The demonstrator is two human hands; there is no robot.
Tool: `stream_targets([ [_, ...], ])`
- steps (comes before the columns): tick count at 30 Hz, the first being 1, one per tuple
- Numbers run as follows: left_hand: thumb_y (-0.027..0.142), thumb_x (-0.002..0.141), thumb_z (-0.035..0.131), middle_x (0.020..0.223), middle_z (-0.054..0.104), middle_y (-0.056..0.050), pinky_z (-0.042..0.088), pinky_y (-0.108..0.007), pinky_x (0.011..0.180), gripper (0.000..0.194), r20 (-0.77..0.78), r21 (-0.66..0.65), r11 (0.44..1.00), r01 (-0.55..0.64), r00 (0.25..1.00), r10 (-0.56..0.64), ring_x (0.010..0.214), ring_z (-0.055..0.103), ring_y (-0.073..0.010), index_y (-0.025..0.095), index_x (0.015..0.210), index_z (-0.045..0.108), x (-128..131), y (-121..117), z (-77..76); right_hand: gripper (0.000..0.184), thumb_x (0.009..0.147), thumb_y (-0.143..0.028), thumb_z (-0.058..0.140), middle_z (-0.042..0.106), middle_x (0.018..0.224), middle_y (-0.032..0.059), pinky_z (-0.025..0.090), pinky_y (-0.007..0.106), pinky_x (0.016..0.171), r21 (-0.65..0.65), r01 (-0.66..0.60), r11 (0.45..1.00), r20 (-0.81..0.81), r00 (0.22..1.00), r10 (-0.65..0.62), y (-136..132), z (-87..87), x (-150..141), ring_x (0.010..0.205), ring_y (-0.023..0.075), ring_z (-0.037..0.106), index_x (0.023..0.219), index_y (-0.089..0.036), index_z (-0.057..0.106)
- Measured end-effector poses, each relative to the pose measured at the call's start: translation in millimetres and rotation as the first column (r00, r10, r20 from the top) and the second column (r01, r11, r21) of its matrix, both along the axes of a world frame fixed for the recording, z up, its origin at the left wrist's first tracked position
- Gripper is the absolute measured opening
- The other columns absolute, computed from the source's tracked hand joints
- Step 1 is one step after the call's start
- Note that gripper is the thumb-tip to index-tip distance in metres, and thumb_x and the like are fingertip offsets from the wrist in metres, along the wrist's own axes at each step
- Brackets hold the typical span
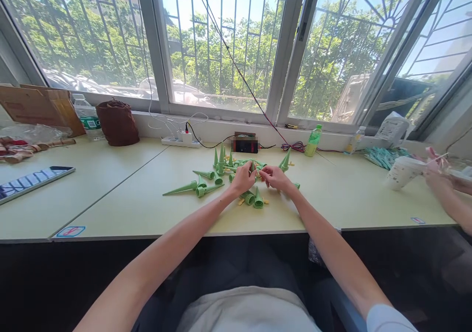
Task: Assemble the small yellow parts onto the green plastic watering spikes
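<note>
My left hand is closed around a green plastic spike, whose pointed tip shows above the fingers. Close beside it, my right hand has thumb and fingers pinched together at the same spike; whatever small part lies between them is too small to make out. Around both hands lie several more hollow green spikes, some upright and some on their sides. A long spike rests to the left, and an upright spike with a small yellow peg stands in front of my hands.
A phone-like device leans by the sill, near a power strip. A green bottle stands behind right. On the left are a tablet and brown bag. Another person's hands work at far right beside a white cup.
</note>
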State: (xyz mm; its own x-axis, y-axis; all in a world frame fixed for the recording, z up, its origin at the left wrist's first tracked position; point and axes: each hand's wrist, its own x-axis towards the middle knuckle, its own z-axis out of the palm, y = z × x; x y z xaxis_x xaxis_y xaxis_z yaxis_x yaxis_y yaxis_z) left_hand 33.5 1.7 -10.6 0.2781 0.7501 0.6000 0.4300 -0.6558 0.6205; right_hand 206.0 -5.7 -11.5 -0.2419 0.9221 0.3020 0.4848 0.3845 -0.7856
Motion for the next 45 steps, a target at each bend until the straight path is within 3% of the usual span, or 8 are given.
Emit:
stream_targets([
  [3, 0.024, 0.083, 0.051, 0.063, 0.053, 0.002, 0.034, -0.026, 0.055, 0.008, -0.005, 0.013, 1.0, -0.004, 1.0, 0.004, 0.052, 0.044, -0.0114, 0.02, 0.076, 0.049, 0.0, 0.3, -0.6, 0.026, 0.079, -0.042, 0.061, 0.061, 0.069, 0.0003, 0.04, 0.022, 0.046, -0.01, -0.03, 0.999, -0.042, 0.999, 0.03, -1.5, 1.2, -0.1, 0.049, 0.0112, 0.056, 0.082, -0.017, 0.057],
  [7, 0.024, 0.083, 0.051, 0.064, 0.054, 0.002, 0.035, -0.026, 0.056, 0.008, -0.015, 0.006, 1.0, 0.001, 1.0, -0.001, 0.052, 0.044, -0.0113, 0.02, 0.076, 0.049, 0.7, -0.7, -0.6, 0.023, 0.081, -0.04, 0.057, 0.058, 0.059, -0.0013, 0.04, 0.023, 0.047, 0.006, -0.019, 1.0, 0.011, 1.0, 0.019, -1.1, 0.0, 1.6, 0.047, 0.0109, 0.053, 0.077, -0.017, 0.056],
  [14, 0.026, 0.083, 0.051, 0.062, 0.053, 0.002, 0.034, -0.027, 0.055, 0.01, -0.027, -0.004, 1.0, 0.004, 1.0, -0.004, 0.052, 0.042, -0.0118, 0.02, 0.076, 0.049, 0.7, -1.3, 0.7, 0.04, 0.089, -0.047, 0.044, 0.045, 0.041, -0.0045, 0.037, 0.024, 0.047, 0.047, 0.004, 0.999, 0.086, 0.996, -0.008, -0.6, -1.8, 1.2, 0.037, 0.0096, 0.043, 0.061, -0.019, 0.048],
  [20, 0.024, 0.084, 0.051, 0.061, 0.052, 0.002, 0.035, -0.026, 0.056, 0.009, -0.023, 0.017, 1.0, 0.004, 1.0, -0.003, 0.053, 0.042, -0.012, 0.02, 0.076, 0.049, 0.8, -2.0, 1.3, 0.029, 0.084, -0.045, 0.055, 0.058, 0.058, -0.0012, 0.04, 0.024, 0.048, 0.051, -0.009, 0.999, -0.005, 1.0, 0.009, 1.7, -1.7, 0.6, 0.044, 0.0102, 0.051, 0.075, -0.017, 0.056],
  [24, 0.023, 0.084, 0.05, 0.061, 0.051, 0.002, 0.034, -0.026, 0.056, 0.009, -0.018, 0.027, 1.0, -0.008, 1.0, 0.008, 0.053, 0.042, -0.0117, 0.019, 0.076, 0.049, 0.2, -1.7, 2.4, 0.023, 0.08, -0.04, 0.06, 0.058, 0.06, -0.0017, 0.041, 0.023, 0.05, 0.065, -0.066, 0.996, -0.039, 0.997, 0.068, 5.3, -4.1, 2.3, 0.05, 0.011, 0.054, 0.084, -0.017, 0.058],
  [30, 0.026, 0.084, 0.051, 0.059, 0.05, 0.003, 0.033, -0.026, 0.054, 0.011, -0.007, 0.021, 1.0, 0.003, 1.0, -0.003, 0.051, 0.042, -0.0116, 0.02, 0.076, 0.048, -0.1, 1.0, 0.3, 0.021, 0.084, -0.037, 0.053, 0.056, 0.054, -0.0021, 0.041, 0.024, 0.052, 0.069, -0.036, 0.997, 0.013, 0.999, 0.035, 3.6, -3.9, 2.9, 0.049, 0.0111, 0.052, 0.076, -0.018, 0.055],
  [37, 0.026, 0.084, 0.051, 0.058, 0.049, 0.003, 0.033, -0.026, 0.053, 0.011, -0.022, 0.037, 0.999, -0.003, 1.0, 0.004, 0.051, 0.04, -0.0114, 0.02, 0.075, 0.048, -0.3, 0.6, -0.2, 0.034, 0.088, -0.041, 0.046, 0.049, 0.044, -0.0034, 0.034, 0.024, 0.049, 0.084, -0.005, 0.996, 0.124, 0.992, -0.006, -1.1, -0.4, 1.1, 0.042, 0.0098, 0.042, 0.062, -0.019, 0.049],
  [45, 0.024, 0.084, 0.05, 0.061, 0.052, 0.002, 0.035, -0.027, 0.056, 0.01, 0.003, 0.035, 0.998, -0.042, 0.999, 0.042, 0.052, 0.042, -0.0118, 0.02, 0.076, 0.049, 0.9, -0.6, 2.9, 0.032, 0.086, -0.041, 0.05, 0.054, 0.051, -0.0018, 0.037, 0.025, 0.053, 0.129, 0.009, 0.992, 0.077, 0.997, -0.019, -4.3, 2.3, -1.8, 0.046, 0.0107, 0.047, 0.064, -0.018, 0.053],
])
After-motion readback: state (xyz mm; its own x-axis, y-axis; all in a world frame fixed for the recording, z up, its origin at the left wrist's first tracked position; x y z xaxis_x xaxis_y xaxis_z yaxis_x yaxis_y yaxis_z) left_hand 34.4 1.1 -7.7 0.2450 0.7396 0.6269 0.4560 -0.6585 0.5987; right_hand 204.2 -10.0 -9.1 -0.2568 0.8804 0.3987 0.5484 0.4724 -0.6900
